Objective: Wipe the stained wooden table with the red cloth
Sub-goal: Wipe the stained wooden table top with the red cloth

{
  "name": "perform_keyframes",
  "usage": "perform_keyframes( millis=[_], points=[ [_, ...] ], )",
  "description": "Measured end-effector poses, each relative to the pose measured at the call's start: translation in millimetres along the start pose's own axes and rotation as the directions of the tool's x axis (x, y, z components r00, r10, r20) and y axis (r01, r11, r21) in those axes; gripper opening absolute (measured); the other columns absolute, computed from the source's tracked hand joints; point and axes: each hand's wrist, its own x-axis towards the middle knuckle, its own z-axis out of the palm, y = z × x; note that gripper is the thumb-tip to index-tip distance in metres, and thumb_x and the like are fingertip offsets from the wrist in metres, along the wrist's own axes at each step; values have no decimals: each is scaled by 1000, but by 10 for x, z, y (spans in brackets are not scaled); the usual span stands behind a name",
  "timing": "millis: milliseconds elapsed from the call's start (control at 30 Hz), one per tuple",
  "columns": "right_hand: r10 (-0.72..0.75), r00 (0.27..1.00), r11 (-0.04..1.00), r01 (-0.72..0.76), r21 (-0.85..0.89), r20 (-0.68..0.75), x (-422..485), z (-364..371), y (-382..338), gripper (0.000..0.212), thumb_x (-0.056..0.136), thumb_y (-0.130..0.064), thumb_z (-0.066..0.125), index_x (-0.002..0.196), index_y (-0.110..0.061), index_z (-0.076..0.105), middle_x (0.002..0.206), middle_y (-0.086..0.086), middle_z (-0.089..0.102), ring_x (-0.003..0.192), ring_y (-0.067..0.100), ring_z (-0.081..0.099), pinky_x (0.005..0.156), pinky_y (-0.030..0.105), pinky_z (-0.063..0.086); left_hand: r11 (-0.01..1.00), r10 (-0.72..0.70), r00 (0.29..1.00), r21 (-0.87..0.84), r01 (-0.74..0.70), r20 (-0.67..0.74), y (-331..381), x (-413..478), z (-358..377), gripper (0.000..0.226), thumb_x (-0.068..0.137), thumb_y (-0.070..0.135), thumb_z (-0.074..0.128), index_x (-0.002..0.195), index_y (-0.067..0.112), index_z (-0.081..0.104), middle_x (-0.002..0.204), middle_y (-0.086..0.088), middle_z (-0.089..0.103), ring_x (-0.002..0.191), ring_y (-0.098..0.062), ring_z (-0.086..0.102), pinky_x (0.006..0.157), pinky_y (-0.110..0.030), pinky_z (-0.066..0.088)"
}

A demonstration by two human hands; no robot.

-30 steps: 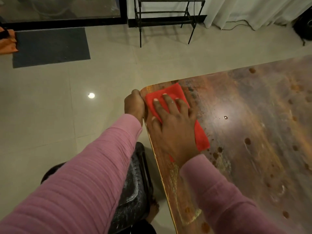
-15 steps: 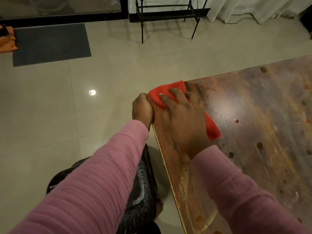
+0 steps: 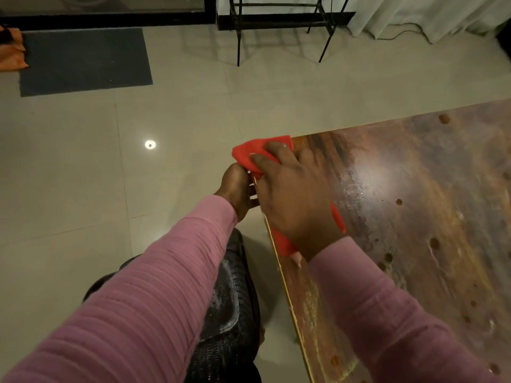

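The stained wooden table (image 3: 414, 203) fills the right side, glossy and dotted with dark spots. A red cloth (image 3: 249, 154) lies over its near-left corner and hangs a little past the edge. My right hand (image 3: 293, 194) lies flat on the cloth and presses it against the tabletop, covering most of it. My left hand (image 3: 236, 186) is just left of the corner below the cloth, fingers curled against the table's edge. Both arms wear pink sleeves.
A dark mesh chair (image 3: 229, 313) stands under my left arm beside the table. On the tiled floor beyond are a grey mat (image 3: 83, 59), an orange bundle (image 3: 11, 51), a black metal frame (image 3: 279, 20) and a white curtain (image 3: 414, 12) with a cable.
My right hand has slid the cloth toward the table's corner, so the cloth now overhangs the edge. The left hand has stayed at the edge.
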Motion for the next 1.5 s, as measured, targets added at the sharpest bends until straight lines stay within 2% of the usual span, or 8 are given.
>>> perform_keyframes(
  millis=[233, 467, 633, 933, 1067, 1233, 1367, 1500],
  points=[
    [182, 981, 982, -178, 63, -68, 108, -45, 202, 43, 93, -28, 39, 134, -24, 53, 144, 3, 42, 121, 34, 37, 99, 42, 33, 992, -82, 996, 101, 78, 35, -144, -6, 33, 30, 96, 31, 39, 77, 19, 59, 73, -2, 63, 72, -22, 56, 63, -29, 48],
    [-61, 998, 996, 63, 68, -34, -280, 21, 83, 44, 90, -29, 39, 129, -22, 58, 139, 4, 49, 107, 28, 44, 86, 37, 40, 996, -37, 998, 88, 32, 46, -160, -38, -4, 36, 98, 35, 41, 114, 9, 60, 108, -18, 66, 102, -37, 62, 85, -46, 52],
    [221, 969, 970, -207, 127, -107, -214, -11, 260, 41, 92, -21, 42, 130, -19, 58, 138, 5, 48, 119, 33, 40, 95, 46, 42, 994, -28, 998, 106, 33, -51, -152, -8, 60, 35, 98, 42, 35, 95, 22, 64, 85, -2, 70, 78, -21, 65, 60, -29, 48],
    [11, 997, 996, -3, 95, -82, -603, 21, 192, 36, 90, -23, 48, 124, -21, 61, 134, 6, 52, 104, 30, 45, 83, 39, 45, 992, 122, 980, 46, -116, -155, -20, -46, 77, 54, 101, 51, 22, 96, 17, 64, 97, -8, 69, 92, -26, 65, 82, -37, 54],
    [258, 956, 961, -239, 140, -138, -545, -18, 313, 38, 92, -19, 46, 127, -19, 60, 136, 5, 50, 111, 31, 42, 90, 44, 45, 869, 380, 920, 378, -319, -97, 125, 9, 196, 58, 102, 49, 17, 96, 15, 65, 95, -5, 68, 91, -20, 63, 88, -34, 49],
    [106, 991, 988, -96, 125, -79, -763, 53, -18, 36, 90, -25, 48, 123, -24, 62, 133, 3, 51, 106, 28, 45, 85, 41, 43, 778, 466, 884, 494, -389, -37, 81, 82, 140, 59, 103, 43, 24, 97, -3, 60, 84, -8, 61, 77, -19, 57, 83, -37, 48],
    [-2, 998, 996, 7, 84, -57, -909, 51, 95, 34, 89, -26, 53, 121, -25, 64, 133, 5, 53, 105, 30, 47, 86, 43, 44, 658, 534, 845, 644, -390, -34, 81, 82, 154, 48, 102, 43, 24, 101, 10, 60, 90, -1, 62, 86, -20, 59, 87, -40, 48],
    [236, 967, 968, -225, 111, -100, -822, -3, 291, 38, 90, -25, 46, 124, -23, 63, 134, 5, 51, 109, 32, 43, 91, 47, 44, 509, 668, 740, 775, -375, -81, -12, 47, 163, 39, 102, 42, 23, 118, 23, 52, 111, 0, 62, 100, -22, 58, 88, -38, 46]
  ],
)
